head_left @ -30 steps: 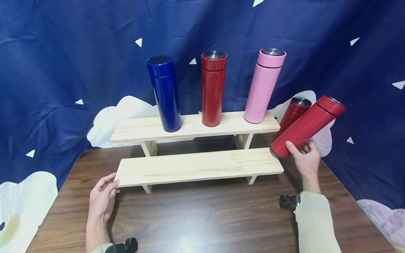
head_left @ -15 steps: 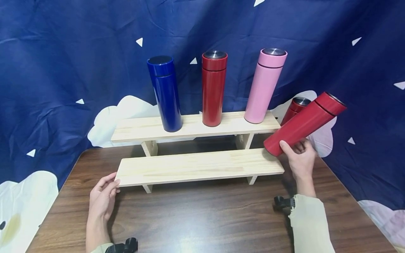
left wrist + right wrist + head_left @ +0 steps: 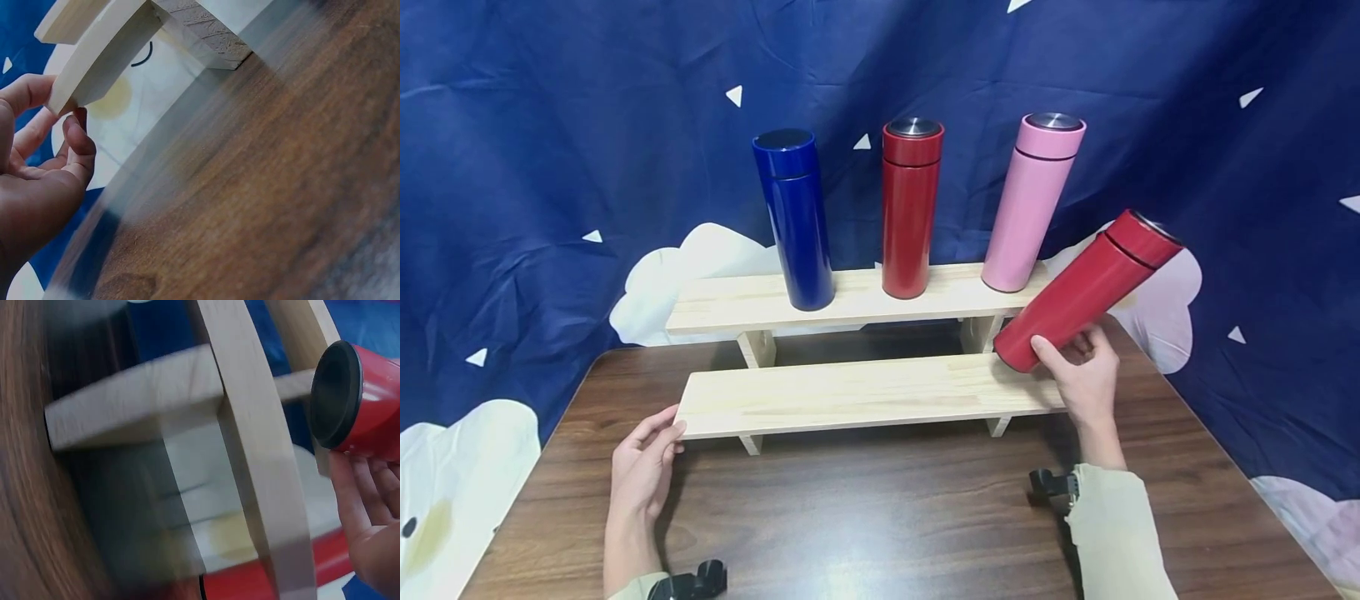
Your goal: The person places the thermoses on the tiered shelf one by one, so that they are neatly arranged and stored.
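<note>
My right hand (image 3: pixel 1088 387) grips a red thermos flask (image 3: pixel 1086 292) near its base. The flask leans, with its steel lid up to the right and its base over the right part of the lower board (image 3: pixel 850 398) of a two-tier wooden shelf. In the right wrist view, the flask's dark base (image 3: pixel 335 397) shows, with fingers along its side. My left hand (image 3: pixel 643 462) pinches the lower board's left end; the left wrist view shows the thumb and fingers around that board end (image 3: pixel 100 62).
On the upper board (image 3: pixel 722 304) stand a blue flask (image 3: pixel 797 225), another red flask (image 3: pixel 912 221) and a pink flask (image 3: pixel 1032 208). A further red flask (image 3: pixel 240 584) shows beyond the shelf in the right wrist view. The shelf stands on a brown wooden table (image 3: pixel 865 517) before a blue cloth.
My right hand has carried the leaning red flask leftward over the lower board's right end, covering the red flask behind it in the head view. My left hand has stayed at the board's end.
</note>
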`<state>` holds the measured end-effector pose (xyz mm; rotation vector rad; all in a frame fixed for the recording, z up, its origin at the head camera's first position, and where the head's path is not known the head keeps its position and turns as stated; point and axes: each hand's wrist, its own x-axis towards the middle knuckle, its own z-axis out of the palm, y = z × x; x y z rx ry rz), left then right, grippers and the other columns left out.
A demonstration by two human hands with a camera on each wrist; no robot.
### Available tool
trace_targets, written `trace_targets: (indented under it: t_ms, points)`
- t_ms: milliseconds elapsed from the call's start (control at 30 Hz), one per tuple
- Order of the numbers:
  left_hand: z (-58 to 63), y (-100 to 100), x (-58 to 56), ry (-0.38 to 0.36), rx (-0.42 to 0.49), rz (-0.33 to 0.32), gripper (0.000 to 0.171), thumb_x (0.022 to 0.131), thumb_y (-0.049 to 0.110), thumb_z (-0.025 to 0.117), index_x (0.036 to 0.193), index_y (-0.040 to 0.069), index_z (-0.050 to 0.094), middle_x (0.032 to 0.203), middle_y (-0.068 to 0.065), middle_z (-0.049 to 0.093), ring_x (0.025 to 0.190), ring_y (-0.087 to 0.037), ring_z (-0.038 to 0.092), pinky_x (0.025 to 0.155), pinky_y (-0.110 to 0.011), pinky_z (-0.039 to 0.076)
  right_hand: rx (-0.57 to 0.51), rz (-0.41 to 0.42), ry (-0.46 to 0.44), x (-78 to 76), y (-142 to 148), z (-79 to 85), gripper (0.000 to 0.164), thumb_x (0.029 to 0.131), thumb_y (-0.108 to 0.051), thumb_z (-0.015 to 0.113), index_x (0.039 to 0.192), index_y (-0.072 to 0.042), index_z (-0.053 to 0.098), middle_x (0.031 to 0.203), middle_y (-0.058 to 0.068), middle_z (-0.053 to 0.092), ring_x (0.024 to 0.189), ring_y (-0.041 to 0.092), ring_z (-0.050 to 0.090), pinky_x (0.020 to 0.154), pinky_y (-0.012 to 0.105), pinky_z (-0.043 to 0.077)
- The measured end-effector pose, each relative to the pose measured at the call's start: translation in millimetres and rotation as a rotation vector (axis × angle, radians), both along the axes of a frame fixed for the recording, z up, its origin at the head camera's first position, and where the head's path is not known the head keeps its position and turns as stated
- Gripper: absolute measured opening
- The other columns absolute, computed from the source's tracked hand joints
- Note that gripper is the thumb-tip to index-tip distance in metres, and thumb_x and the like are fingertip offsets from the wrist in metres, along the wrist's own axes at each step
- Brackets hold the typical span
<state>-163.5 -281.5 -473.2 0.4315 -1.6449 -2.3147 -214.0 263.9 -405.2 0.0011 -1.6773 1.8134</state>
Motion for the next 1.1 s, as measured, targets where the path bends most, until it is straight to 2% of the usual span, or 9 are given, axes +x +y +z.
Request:
trace_targets:
  t_ms: [133, 233, 300, 367, 467, 667, 900, 1000, 1100]
  points:
    - [0.5, -2, -1.6, 0.003, 0.004, -0.001, 0.022, 0.091, -0.005, 0.071, 0.11, 0.005, 0.076, 0.097, 0.0, 0.072, 0.074, -0.008, 0.059, 0.065, -0.019, 0.05, 0.049, 0.015, -0.018, 0.2, -13, 1.1, 0.041, 0.078, 0.008, 0.079, 0.111, -0.013, 0.068, 0.099, 0.0, 0.071, 0.089, 0.012, 0.068, 0.081, 0.019, 0.054]
    - [0.2, -2, -1.9, 0.004, 0.008, -0.004, 0.022, 0.091, -0.005, 0.072, 0.11, 0.005, 0.076, 0.097, 0.0, 0.073, 0.074, -0.008, 0.059, 0.065, -0.019, 0.05, 0.077, 0.028, -0.026, 6.7, -28, 10.5, 0.043, 0.078, 0.009, 0.078, 0.114, -0.012, 0.067, 0.099, -0.004, 0.071, 0.086, 0.009, 0.068, 0.078, 0.019, 0.055]
    - [-0.4, -2, -1.3, -0.004, 0.008, -0.008, 0.022, 0.091, -0.004, 0.072, 0.11, 0.005, 0.076, 0.098, 0.001, 0.073, 0.075, -0.008, 0.059, 0.065, -0.019, 0.05, 0.097, 0.032, -0.042, 8.0, -35, 11.0, 0.045, 0.079, 0.009, 0.078, 0.117, -0.011, 0.065, 0.1, -0.006, 0.07, 0.085, 0.008, 0.067, 0.076, 0.019, 0.055]
    - [-0.9, -1, -0.8, -0.013, 0.001, -0.015, 0.023, 0.091, -0.003, 0.073, 0.112, 0.005, 0.076, 0.1, 0.001, 0.072, 0.076, -0.008, 0.059, 0.066, -0.019, 0.05, 0.112, 0.041, -0.057, 9.2, -42, 10.6, 0.046, 0.079, 0.009, 0.078, 0.12, -0.01, 0.064, 0.101, -0.007, 0.07, 0.085, 0.008, 0.068, 0.075, 0.019, 0.056]
    - [-1.5, -1, -0.7, -0.021, -0.004, -0.02, 0.024, 0.091, -0.002, 0.073, 0.115, 0.005, 0.075, 0.102, 0.002, 0.072, 0.077, -0.008, 0.059, 0.066, -0.019, 0.05, 0.123, 0.072, -0.061, 2.9, -44, 0.2, 0.05, 0.08, 0.006, 0.079, 0.125, -0.008, 0.062, 0.105, -0.003, 0.071, 0.088, 0.012, 0.068, 0.075, 0.02, 0.057]
    - [-2.1, -2, -1.3, -0.01, 0.006, -0.014, 0.024, 0.091, -0.003, 0.073, 0.114, 0.004, 0.075, 0.101, 0.001, 0.072, 0.077, -0.009, 0.059, 0.066, -0.019, 0.05, 0.153, 0.147, -0.044, 1.1, -61, -0.1, 0.052, 0.08, 0.003, 0.08, 0.127, -0.006, 0.061, 0.109, 0.0, 0.07, 0.09, 0.016, 0.067, 0.075, 0.024, 0.059]
    - [-1.7, -2, -1.0, 0.007, 0.026, -0.013, 0.023, 0.091, -0.005, 0.072, 0.111, 0.004, 0.076, 0.101, 0.001, 0.073, 0.077, -0.009, 0.06, 0.065, -0.019, 0.049, 0.169, 0.223, -0.068, 10.7, -90, 9.9, 0.058, 0.079, 0.008, 0.079, 0.132, 0.006, 0.056, 0.107, -0.007, 0.069, 0.092, 0.012, 0.066, 0.077, 0.026, 0.059]
    - [-1.4, -2, -1.0, 0.015, 0.03, -0.012, 0.023, 0.091, -0.006, 0.072, 0.112, 0.004, 0.076, 0.102, 0.001, 0.073, 0.078, -0.009, 0.06, 0.065, -0.02, 0.049, 0.18, 0.257, -0.067, 16.9, -105, 17.9, 0.056, 0.079, 0.008, 0.079, 0.13, 0.009, 0.056, 0.106, -0.003, 0.069, 0.09, 0.011, 0.066, 0.076, 0.026, 0.059]
    - [-1.0, -2, -0.8, 0.019, 0.032, -0.01, 0.023, 0.09, -0.006, 0.072, 0.112, 0.003, 0.076, 0.102, 0.0, 0.073, 0.078, -0.01, 0.06, 0.065, -0.02, 0.049, 0.188, 0.297, -0.065, 18.5, -116, 20.7, 0.057, 0.079, 0.008, 0.079, 0.13, 0.009, 0.056, 0.109, 0.009, 0.07, 0.09, 0.011, 0.066, 0.076, 0.028, 0.06]
